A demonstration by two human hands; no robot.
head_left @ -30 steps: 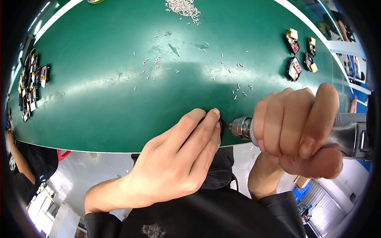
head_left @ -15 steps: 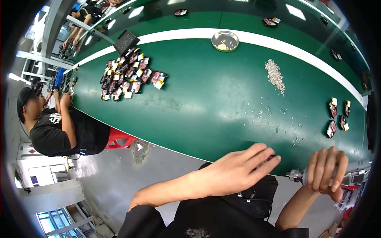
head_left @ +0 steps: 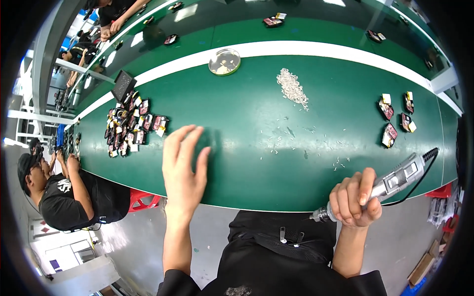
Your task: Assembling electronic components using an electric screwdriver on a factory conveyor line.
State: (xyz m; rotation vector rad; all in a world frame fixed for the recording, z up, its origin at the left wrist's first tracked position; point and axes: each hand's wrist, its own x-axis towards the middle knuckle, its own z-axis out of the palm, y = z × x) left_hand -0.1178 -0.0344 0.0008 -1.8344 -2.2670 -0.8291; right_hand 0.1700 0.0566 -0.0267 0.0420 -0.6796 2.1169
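Note:
My left hand (head_left: 185, 167) is over the near left of the green table (head_left: 237, 148), fingers spread and nothing seen in them. Its fingertips point toward a heap of small black-and-pink parts with white and yellow pieces (head_left: 128, 128). Wrapped round a grey electric screwdriver (head_left: 395, 177), my right hand (head_left: 353, 200) is at the table's near edge. The screwdriver lies slanted, its metal tip end (head_left: 321, 214) toward lower left and its black cord trailing from the upper right end. Several more such parts (head_left: 389, 135) stand at the table's right.
Small pale pins form a pile (head_left: 292, 89), with others scattered nearer me. A round metal dish (head_left: 224, 62) sits by the white edge strip (head_left: 316, 48); a black tray (head_left: 124, 86) leans behind the heap. A co-worker (head_left: 64, 192) sits at left. More parts lie beyond the strip.
My left hand has swung left and forward, opening; the small dark thing between its fingers no longer shows there. My right hand and screwdriver appear further left. The whole view has shifted.

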